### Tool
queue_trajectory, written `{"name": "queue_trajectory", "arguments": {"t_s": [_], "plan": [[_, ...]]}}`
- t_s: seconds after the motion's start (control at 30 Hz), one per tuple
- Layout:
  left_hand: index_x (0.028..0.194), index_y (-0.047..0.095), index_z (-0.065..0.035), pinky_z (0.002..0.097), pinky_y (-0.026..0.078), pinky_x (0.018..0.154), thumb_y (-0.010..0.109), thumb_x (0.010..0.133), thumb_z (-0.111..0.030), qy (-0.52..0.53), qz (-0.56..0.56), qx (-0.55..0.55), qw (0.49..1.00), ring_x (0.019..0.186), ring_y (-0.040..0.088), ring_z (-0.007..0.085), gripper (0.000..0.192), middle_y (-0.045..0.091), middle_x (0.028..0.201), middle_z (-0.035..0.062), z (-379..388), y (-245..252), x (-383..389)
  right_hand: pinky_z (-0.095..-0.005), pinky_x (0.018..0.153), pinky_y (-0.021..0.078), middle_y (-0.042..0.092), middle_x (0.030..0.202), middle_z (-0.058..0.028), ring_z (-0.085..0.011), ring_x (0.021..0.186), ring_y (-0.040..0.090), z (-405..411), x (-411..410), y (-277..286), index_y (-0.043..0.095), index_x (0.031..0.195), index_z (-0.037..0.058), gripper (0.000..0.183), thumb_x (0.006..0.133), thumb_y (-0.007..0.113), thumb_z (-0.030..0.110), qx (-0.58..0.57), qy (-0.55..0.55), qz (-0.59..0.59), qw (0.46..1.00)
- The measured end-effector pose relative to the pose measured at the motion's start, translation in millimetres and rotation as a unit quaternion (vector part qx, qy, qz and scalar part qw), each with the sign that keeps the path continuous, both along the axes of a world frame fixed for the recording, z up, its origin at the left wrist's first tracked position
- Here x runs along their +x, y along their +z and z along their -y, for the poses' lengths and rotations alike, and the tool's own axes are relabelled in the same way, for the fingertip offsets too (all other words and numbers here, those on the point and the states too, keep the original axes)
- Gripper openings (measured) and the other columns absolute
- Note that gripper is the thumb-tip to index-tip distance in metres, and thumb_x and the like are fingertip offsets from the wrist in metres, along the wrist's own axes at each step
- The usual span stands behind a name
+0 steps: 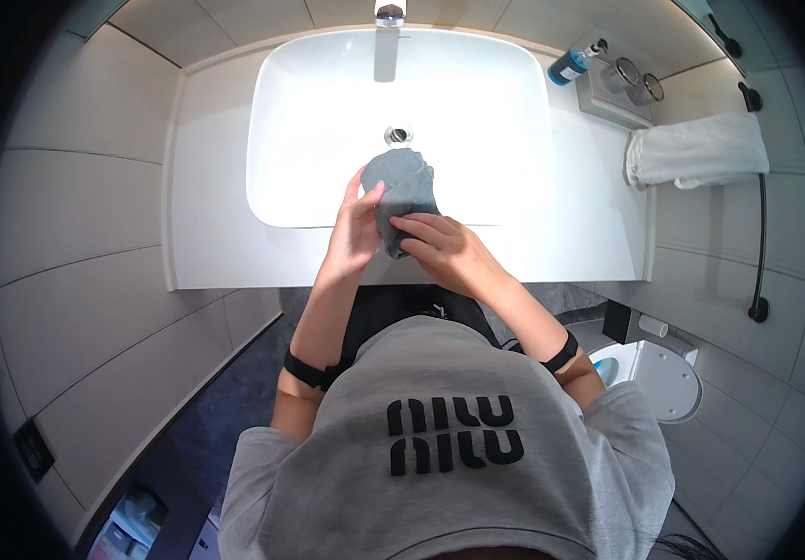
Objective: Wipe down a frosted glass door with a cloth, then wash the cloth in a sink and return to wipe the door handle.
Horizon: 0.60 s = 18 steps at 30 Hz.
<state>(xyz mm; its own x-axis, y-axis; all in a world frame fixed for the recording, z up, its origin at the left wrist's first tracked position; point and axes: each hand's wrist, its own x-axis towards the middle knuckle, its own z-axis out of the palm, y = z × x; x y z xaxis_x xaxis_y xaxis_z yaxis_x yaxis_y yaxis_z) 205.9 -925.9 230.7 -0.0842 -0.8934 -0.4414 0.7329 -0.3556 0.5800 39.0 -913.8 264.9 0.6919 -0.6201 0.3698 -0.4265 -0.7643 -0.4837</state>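
Observation:
A folded grey-blue cloth (pixel 400 175) is held up over the front rim of the white sink (pixel 304 140). My left hand (pixel 356 227) grips its left side, with the thumb on top and the fingers behind. On the cloth's lower right part lie the fingers of my right hand (pixel 448 248); whether they pinch it or only press on it cannot be told. The metal drain (pixel 398 136) is just beyond the cloth, and the chrome faucet (pixel 390 14) stands at the sink's far edge.
A blue soap pump bottle (pixel 572 66) stands right of the sink, beside a ledge (pixel 602 101) with two glass cups (pixel 623 73). A white towel (pixel 696 150) hangs on the right wall. The toilet (pixel 654 381) is at lower right.

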Motion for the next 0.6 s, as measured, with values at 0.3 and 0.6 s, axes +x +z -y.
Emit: {"name": "queue_trajectory", "arguments": {"t_s": [0.3, 0.6], "plan": [[0.121, 0.039, 0.0068, 0.0374, 0.04, 0.093, 0.058, 0.083, -0.013, 0.04, -0.143, 0.074, 0.986, 0.108, 0.049, 0.0242, 0.047, 0.05, 0.116, 0.0126, 61, -45, 20, -0.0352, 0.077, 0.0476, 0.06, 0.1, -0.0112, -0.0271, 0.085, 0.059, 116, -31, -1, 0.06, 0.097, 0.0044, 0.021, 0.079, 0.057, 0.013, 0.093, -0.109, -0.026, 0.989], [0.129, 0.032, -0.0002, 0.0414, 0.035, 0.099, 0.048, 0.088, -0.014, 0.036, -0.102, -0.016, 0.994, 0.116, 0.042, 0.0272, 0.046, 0.043, 0.125, 0.0143, 126, -32, 3, -0.0308, 0.086, 0.04, 0.059, 0.106, -0.0155, -0.019, 0.095, 0.055, 343, -34, -44, 0.055, 0.106, -0.0049, 0.058, 0.082, 0.053, 0.048, 0.204, -0.374, 0.331, 0.842]]}}
